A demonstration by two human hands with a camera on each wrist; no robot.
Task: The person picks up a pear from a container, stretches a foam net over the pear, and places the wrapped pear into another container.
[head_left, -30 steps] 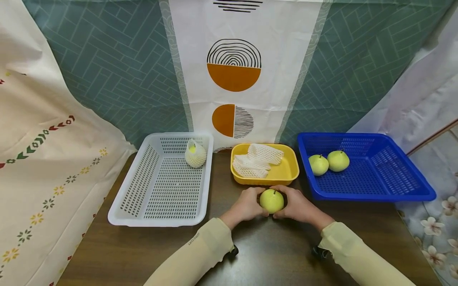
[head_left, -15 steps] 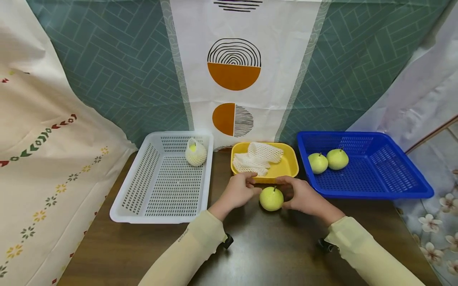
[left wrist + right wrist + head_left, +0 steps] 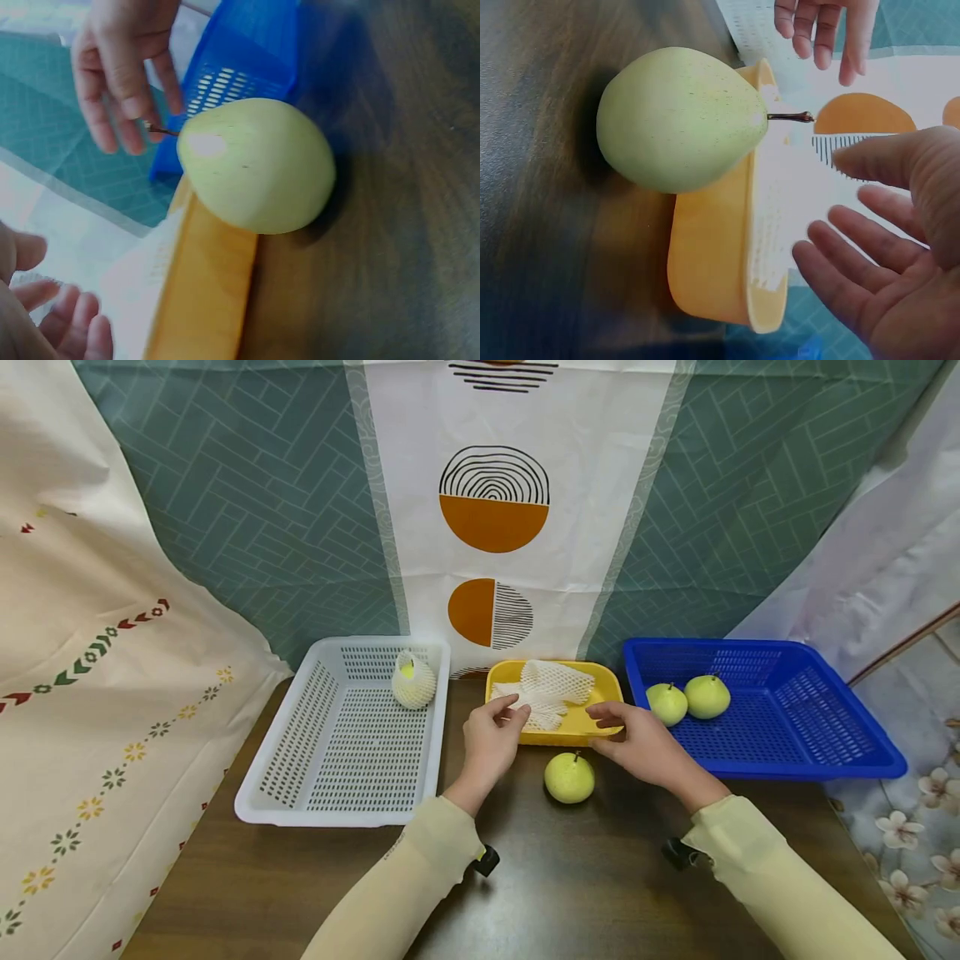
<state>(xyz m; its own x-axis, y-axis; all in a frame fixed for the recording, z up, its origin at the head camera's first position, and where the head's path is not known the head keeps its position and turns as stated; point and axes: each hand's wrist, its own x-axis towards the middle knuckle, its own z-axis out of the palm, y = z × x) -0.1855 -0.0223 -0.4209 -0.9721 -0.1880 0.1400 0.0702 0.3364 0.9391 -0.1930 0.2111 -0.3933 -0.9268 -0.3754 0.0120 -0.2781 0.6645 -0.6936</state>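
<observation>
A yellow-green pear [image 3: 569, 778] stands on the brown table with its stem up, and neither hand touches it. Behind it is a yellow plastic tray [image 3: 583, 722] with white foam fruit nets [image 3: 553, 683] inside. My left hand [image 3: 487, 742] hovers by the tray's left front edge, close to the nets, its fingers loosely bent and holding nothing. At the tray's right front corner is my right hand [image 3: 641, 745], fingers apart; contact with the rim cannot be told. The left wrist view shows the pear [image 3: 259, 166] between both hands.
To the left is a white basket [image 3: 341, 814] holding one netted pear [image 3: 413, 683] in its back right corner. A blue basket [image 3: 787, 766] on the right holds two bare pears [image 3: 707, 697]. Patterned cloths hang behind and at the sides.
Both hands have let go of the pear, leaving it standing on the table. They have spread apart and moved forward to the yellow tray's front corners.
</observation>
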